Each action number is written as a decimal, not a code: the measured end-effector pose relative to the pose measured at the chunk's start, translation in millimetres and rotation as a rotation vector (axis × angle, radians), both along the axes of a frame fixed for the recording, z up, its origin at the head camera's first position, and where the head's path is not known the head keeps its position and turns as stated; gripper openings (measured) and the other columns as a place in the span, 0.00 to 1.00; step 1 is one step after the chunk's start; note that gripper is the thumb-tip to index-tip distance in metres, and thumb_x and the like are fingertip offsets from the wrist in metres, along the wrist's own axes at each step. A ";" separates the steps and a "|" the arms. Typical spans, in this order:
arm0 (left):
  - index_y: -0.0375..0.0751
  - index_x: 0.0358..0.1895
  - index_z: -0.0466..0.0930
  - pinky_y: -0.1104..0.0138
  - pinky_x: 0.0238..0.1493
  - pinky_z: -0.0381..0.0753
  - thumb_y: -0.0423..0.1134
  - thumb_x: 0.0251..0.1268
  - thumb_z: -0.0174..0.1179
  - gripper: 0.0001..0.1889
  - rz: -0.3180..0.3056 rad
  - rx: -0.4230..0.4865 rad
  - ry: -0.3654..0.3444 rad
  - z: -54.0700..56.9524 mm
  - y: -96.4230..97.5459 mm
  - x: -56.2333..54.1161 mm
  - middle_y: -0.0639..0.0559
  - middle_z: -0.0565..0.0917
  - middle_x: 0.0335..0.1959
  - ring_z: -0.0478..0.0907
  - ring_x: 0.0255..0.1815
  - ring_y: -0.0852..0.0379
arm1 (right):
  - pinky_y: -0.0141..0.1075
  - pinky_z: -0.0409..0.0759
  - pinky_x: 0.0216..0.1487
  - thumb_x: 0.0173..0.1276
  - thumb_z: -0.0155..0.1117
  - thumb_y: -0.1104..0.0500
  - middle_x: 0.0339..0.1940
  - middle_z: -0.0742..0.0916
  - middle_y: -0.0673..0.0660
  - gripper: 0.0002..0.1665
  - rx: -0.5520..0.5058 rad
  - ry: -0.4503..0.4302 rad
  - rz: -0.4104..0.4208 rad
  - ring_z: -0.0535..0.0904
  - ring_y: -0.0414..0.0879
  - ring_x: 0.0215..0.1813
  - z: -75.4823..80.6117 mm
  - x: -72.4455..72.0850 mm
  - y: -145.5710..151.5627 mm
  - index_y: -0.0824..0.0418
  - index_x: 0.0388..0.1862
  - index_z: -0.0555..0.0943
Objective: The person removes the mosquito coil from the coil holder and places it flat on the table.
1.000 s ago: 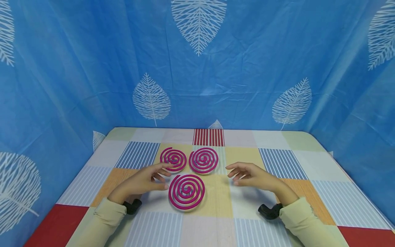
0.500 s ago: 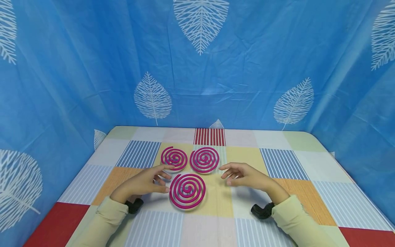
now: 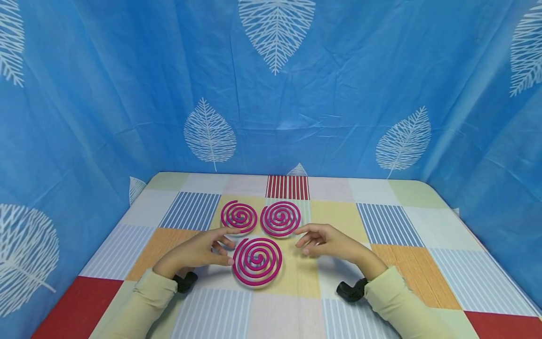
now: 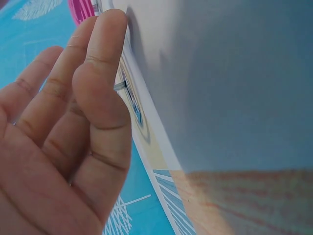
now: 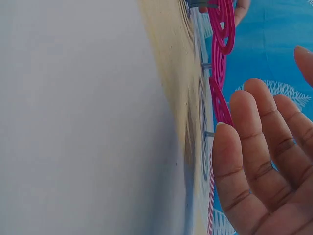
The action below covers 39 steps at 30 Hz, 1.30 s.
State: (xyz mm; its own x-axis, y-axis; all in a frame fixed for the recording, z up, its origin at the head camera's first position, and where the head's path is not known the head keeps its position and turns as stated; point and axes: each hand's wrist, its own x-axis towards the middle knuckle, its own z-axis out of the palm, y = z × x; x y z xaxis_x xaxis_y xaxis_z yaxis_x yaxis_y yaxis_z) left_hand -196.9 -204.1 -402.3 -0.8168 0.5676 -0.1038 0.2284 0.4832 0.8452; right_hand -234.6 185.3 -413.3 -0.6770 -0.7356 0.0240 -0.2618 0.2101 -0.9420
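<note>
Three magenta mosquito coils are raised on small metal stands, grouped left of centre: a front coil [image 3: 257, 258], a back-left coil [image 3: 240, 216] and a back-right coil [image 3: 281, 216]. My left hand [image 3: 201, 248] hovers at their left, fingers loosely bent and holding nothing. Its index fingertip overlaps the back-left coil in the head view and its thumb tip meets the front coil's outline; contact cannot be told. To the right, my right hand [image 3: 330, 242] is relaxed, its index fingertip close to the back-right coil's edge. The right wrist view shows a thin stand [image 5: 207, 65] under one coil.
A patchwork tablecloth [image 3: 292, 315] covers the table. Blue curtain [image 3: 317, 94] with white leaf prints surrounds its back and sides. Each wrist wears a black device, such as the left wrist's device [image 3: 185, 282].
My right hand has moved left, closer to the coils. The left hand has stayed almost in place, and the coils stand as before; the head view has shifted slightly.
</note>
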 end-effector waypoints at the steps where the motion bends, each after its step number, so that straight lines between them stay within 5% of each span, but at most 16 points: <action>1: 0.33 0.80 0.68 0.52 0.52 0.88 0.32 0.67 0.75 0.39 -0.003 0.000 0.001 -0.3 -0.1 -0.2 0.37 0.85 0.59 0.85 0.51 0.48 | 0.34 0.87 0.47 0.76 0.67 0.71 0.55 0.86 0.79 0.30 -0.001 -0.014 -0.001 0.89 0.46 0.49 0.3 0.3 -1.2 0.83 0.71 0.70; 13: 0.29 0.79 0.67 0.60 0.47 0.85 0.30 0.65 0.76 0.40 0.002 0.027 -0.060 -0.1 2.7 0.3 0.44 0.85 0.52 0.85 0.45 0.53 | 0.34 0.85 0.41 0.76 0.68 0.67 0.54 0.89 0.68 0.33 0.046 -0.173 -0.047 0.88 0.45 0.46 -1.7 2.5 -17.5 0.79 0.74 0.71; 39: 0.25 0.79 0.66 0.68 0.41 0.83 0.30 0.63 0.78 0.43 -0.044 -0.014 -0.047 -2.3 5.0 -2.2 0.50 0.85 0.45 0.84 0.39 0.58 | 0.31 0.82 0.36 0.70 0.72 0.71 0.45 0.92 0.55 0.36 0.094 -0.172 -0.019 0.84 0.39 0.38 -5.1 3.5 -48.0 0.79 0.74 0.71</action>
State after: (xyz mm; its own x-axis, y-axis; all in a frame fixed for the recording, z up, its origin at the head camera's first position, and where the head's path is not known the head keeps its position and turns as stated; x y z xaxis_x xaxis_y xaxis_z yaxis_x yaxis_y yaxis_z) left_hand -199.0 -199.1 -404.7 -0.7851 0.6009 -0.1501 0.2094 0.4857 0.8487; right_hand -231.2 137.3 -418.4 -0.6790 -0.7161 -0.1614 -0.0940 0.3029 -0.9484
